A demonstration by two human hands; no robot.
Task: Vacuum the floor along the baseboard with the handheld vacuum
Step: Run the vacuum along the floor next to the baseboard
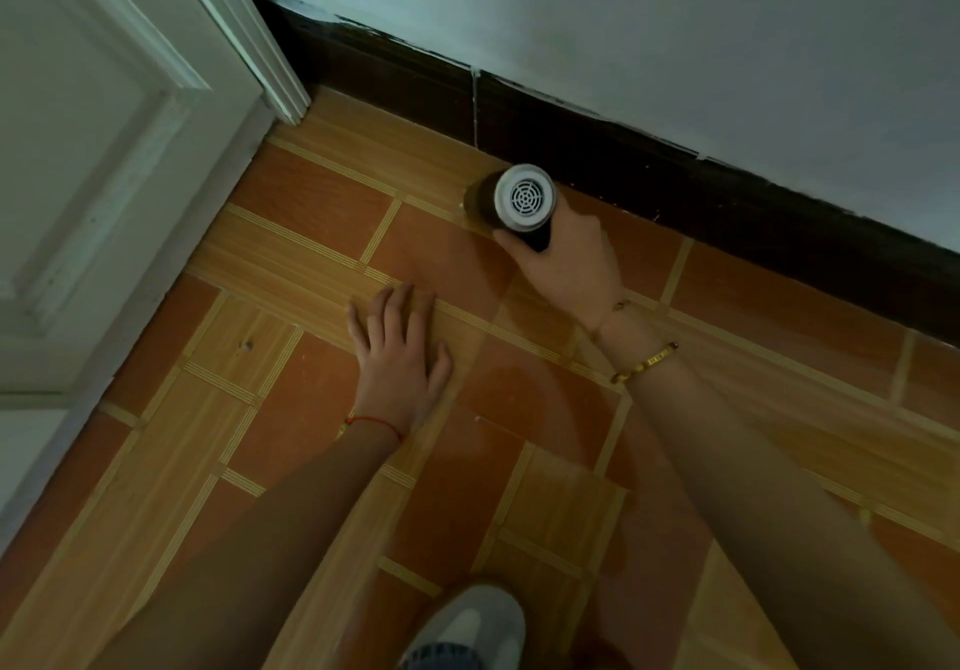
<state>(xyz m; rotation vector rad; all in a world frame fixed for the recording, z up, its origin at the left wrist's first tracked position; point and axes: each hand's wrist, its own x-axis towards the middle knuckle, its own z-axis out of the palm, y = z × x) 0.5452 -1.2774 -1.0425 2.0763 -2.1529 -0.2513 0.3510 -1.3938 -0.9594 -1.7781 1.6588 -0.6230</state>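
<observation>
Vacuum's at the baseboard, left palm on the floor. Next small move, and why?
Probably slide the handheld vacuum in the right hand along the dark baseboard toward the door frame: that tile strip lies ahead, and the left hand lies flat as a brace.

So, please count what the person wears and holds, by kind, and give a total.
Handheld vacuum: 1
Gold bracelet: 1
Red string bracelet: 1
Shoe: 1
Total: 4
</observation>
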